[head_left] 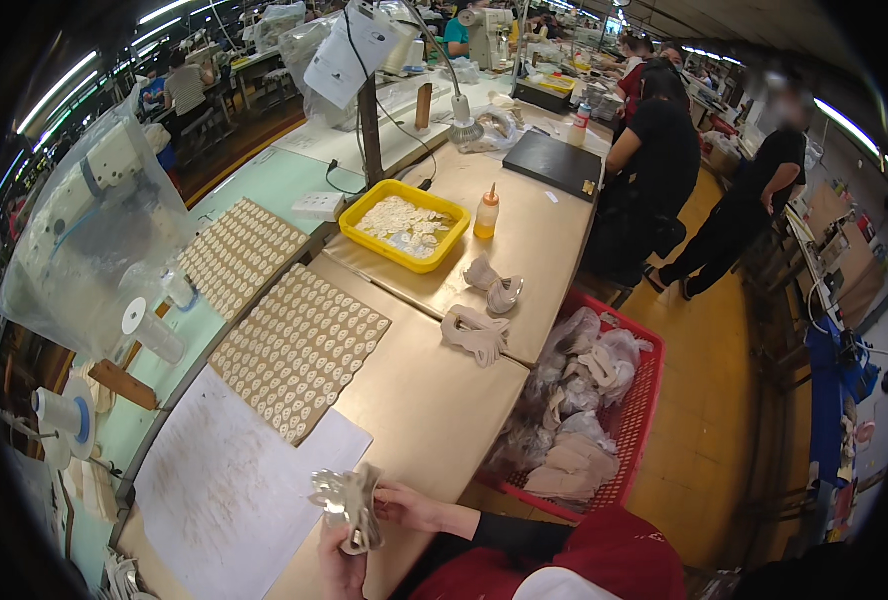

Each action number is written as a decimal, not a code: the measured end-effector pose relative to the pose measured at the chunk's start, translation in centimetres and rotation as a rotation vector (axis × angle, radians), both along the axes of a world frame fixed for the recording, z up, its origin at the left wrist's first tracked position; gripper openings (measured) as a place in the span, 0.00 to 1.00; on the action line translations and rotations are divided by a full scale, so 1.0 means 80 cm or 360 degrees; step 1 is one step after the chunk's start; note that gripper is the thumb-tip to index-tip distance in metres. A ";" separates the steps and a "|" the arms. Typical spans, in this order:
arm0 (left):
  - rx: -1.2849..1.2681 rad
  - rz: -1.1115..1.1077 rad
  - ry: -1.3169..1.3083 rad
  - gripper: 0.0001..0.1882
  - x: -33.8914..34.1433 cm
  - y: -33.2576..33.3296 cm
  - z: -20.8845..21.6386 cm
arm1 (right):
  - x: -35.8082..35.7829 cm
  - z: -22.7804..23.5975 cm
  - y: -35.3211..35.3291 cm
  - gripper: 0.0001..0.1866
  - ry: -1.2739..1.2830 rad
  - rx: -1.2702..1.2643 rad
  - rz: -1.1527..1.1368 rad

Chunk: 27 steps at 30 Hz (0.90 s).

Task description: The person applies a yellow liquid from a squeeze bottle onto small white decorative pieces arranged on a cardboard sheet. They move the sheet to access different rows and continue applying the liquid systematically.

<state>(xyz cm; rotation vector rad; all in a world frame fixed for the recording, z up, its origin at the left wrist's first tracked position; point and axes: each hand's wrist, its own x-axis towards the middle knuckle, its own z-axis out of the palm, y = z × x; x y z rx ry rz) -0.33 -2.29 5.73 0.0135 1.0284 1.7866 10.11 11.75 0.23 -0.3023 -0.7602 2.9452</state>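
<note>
In front of me, above the white sheet's near right corner, is a bundle of cut pieces (362, 502), beige and shiny silver, curved and stacked. My left hand (340, 568) grips it from below, fingers closed round its lower part. From the right, my right hand (411, 506) pinches the bundle's side; the fingertips are partly hidden behind it. The large white sheet (209, 480), smudged brown in its middle, lies just left of my hands. Beyond it rests a brown board (299, 350) with rows of small pale oval pieces.
A second board (239, 255) lies farther left. Farther off are a yellow tray (419, 262) of pale pieces, a glue bottle (486, 215) and two beige bundles (476, 335). A red basket (639, 430) of bagged pieces stands right of the table; two people stand beyond.
</note>
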 end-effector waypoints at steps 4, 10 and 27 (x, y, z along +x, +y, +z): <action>-0.0133 -0.0123 0.0127 0.32 0.010 -0.015 0.008 | -0.009 0.014 0.002 0.38 0.0177 0.0021 -0.0063; -0.0253 -0.0102 0.0287 0.31 0.013 -0.030 0.001 | -0.022 0.035 -0.004 0.36 0.0021 0.0733 -0.0053; -0.0052 -0.0426 0.0353 0.30 0.006 -0.061 -0.027 | -0.031 0.051 -0.035 0.28 0.0046 0.1358 0.0004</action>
